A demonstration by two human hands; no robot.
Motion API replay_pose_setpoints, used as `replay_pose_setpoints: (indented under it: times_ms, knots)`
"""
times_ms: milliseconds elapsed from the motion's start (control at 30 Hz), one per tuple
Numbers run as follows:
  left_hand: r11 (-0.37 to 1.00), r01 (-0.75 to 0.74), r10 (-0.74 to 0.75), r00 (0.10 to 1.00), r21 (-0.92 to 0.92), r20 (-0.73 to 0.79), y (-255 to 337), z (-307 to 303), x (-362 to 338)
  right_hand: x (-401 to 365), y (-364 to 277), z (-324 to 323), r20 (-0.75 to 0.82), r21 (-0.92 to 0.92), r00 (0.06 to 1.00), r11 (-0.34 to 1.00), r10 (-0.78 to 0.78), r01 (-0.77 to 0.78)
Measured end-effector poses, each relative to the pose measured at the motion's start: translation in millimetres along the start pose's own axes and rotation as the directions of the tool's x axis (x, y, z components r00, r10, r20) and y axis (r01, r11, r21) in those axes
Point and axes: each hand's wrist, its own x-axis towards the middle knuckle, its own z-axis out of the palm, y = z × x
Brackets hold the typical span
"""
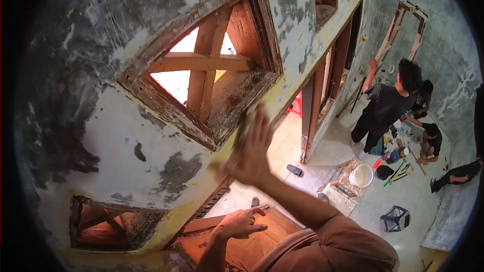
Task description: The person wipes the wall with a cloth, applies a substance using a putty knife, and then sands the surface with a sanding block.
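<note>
My right hand [254, 153] lies against the yellowish wall strip [229, 143] just below a wooden-framed opening [201, 63] with crossed bars. Its fingers are stretched and slightly blurred over a thin, dark, flat piece [243, 130], mostly hidden by the palm; I cannot tell what kind it is. Lower down, my left hand [239, 224] hangs in front of a wooden door panel [275, 234], open, thumb and fingers apart and bent. Around the opening, the plaster wall [118, 136] is patchy white and dark grey.
A smaller framed opening [106, 224] sits at lower left. On the floor stand a white bucket [361, 175] and a dark stool frame [395, 218]; a slipper [295, 171] lies nearby. A standing person [385, 106] holds a wooden frame [403, 27]; others crouch near scattered tools [398, 171].
</note>
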Motion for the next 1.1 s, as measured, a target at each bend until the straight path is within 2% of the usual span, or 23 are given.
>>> replay_pose_setpoints:
  times_ms: [33, 67, 100, 167, 233, 267, 300, 367, 400, 433, 500, 533, 567, 633, 700, 733, 767, 833, 867, 967, 1000, 1033, 1100]
  knots:
    - [1.000, -0.008, 0.008, 1.000, -0.024, 0.008, -2, 3, 0, 25, 18, -7, -0.031, -0.083, 0.999, 0.996, 0.013, -0.016]
    - [0.998, 0.007, -0.009, 0.999, -0.060, -0.036, -4, 5, -1, 49, 32, -10, -0.141, 0.024, 0.977, 0.987, 0.161, -0.159]
    - [0.997, 0.044, -0.046, 0.999, -0.069, -0.023, -2, 3, -3, 66, 38, -17, -0.181, 0.202, 0.944, 0.949, 0.277, -0.240]
    - [1.000, 0.007, -0.009, 0.998, -0.027, -0.061, -5, 5, -1, 52, 32, 1, -0.204, -0.012, 0.956, 0.976, 0.210, -0.217]
    - [1.000, 0.005, -0.005, 1.000, -0.002, -0.009, 2, 0, -3, 10, -18, 1, -0.044, 0.123, 0.993, 0.987, 0.113, -0.107]
    - [0.997, -0.074, 0.072, 0.994, -0.022, -0.077, -8, 11, 3, -2, -19, 1, -0.011, 0.131, 0.998, 0.990, 0.054, -0.052]
    - [0.997, -0.069, 0.068, 0.996, -0.020, -0.065, -9, 11, 4, -11, -19, 1, 0.027, 0.141, 1.000, 0.990, 0.002, -0.006]
    - [0.998, -0.015, 0.013, 0.999, -0.058, -0.031, -8, 8, 4, 27, 8, -12, -0.063, 0.023, 0.997, 0.999, 0.047, -0.046]
    - [0.998, 0.025, -0.026, 0.999, -0.059, -0.018, -3, 4, 0, 48, 18, -19, -0.129, 0.077, 0.978, 0.985, 0.162, -0.153]
    - [0.997, 0.023, -0.025, 0.999, -0.068, -0.025, -4, 7, -1, 63, 20, -28, -0.122, 0.149, 0.958, 0.959, 0.260, -0.241]
    - [0.996, 0.051, -0.052, 0.998, -0.067, -0.020, -4, 3, -1, 40, 22, -3, -0.161, -0.025, 0.976, 0.987, 0.150, -0.156]
    - [0.997, 0.051, -0.051, 0.999, -0.056, -0.002, 3, -1, -4, 21, -3, -3, -0.103, 0.112, 0.985, 0.986, 0.136, -0.124]
    - [1.000, 0.002, -0.002, 0.999, -0.012, -0.054, 0, 4, -2, -1, -17, -9, 0.048, 0.049, 0.998, 0.998, 0.042, -0.044]
    - [1.000, -0.015, 0.015, 1.000, 0.007, -0.014, 4, 1, -4, 2, -2, -12, 0.132, -0.088, 0.991, 0.996, 0.031, -0.020]
    - [0.998, 0.035, -0.033, 0.999, -0.059, 0.038, -3, 4, 0, 51, 42, -18, -0.091, -0.107, 0.994, 0.991, 0.066, -0.076]
    - [0.999, 0.034, -0.033, 0.999, -0.030, 0.019, -6, 5, 0, 73, 51, -24, -0.173, 0.099, 0.966, 0.979, 0.191, -0.176]
    - [0.999, 0.035, -0.035, 0.999, -0.013, 0.015, -6, 3, -1, 66, 50, -19, -0.166, 0.096, 0.968, 0.980, 0.188, -0.174]
    - [1.000, 0.024, -0.024, 1.000, 0.012, -0.007, -2, 2, -2, 42, 41, -2, -0.209, -0.069, 0.978, 0.998, -0.013, -0.002]
    - [0.999, 0.027, -0.028, 0.999, 0.024, 0.026, 6, -4, -4, 24, 3, -11, -0.045, 0.078, 0.989, 0.988, 0.140, -0.137]
    - [1.000, -0.021, 0.021, 1.000, -0.021, -0.013, -5, 6, 0, 57, 36, -25, -0.140, 0.037, 0.983, 0.992, 0.121, -0.117]
    - [0.999, 0.006, -0.006, 1.000, -0.036, -0.019, -6, 7, -1, 84, 59, -19, -0.275, 0.136, 0.934, 0.971, 0.229, -0.199]
    - [1.000, 0.009, -0.009, 1.000, -0.018, -0.009, -6, 5, -1, 76, 62, -13, -0.265, 0.132, 0.937, 0.971, 0.226, -0.197]
    - [0.999, 0.036, -0.036, 0.999, -0.029, 0.011, -3, 2, -3, 58, 53, -3, -0.222, -0.040, 0.967, 0.989, 0.128, -0.140]
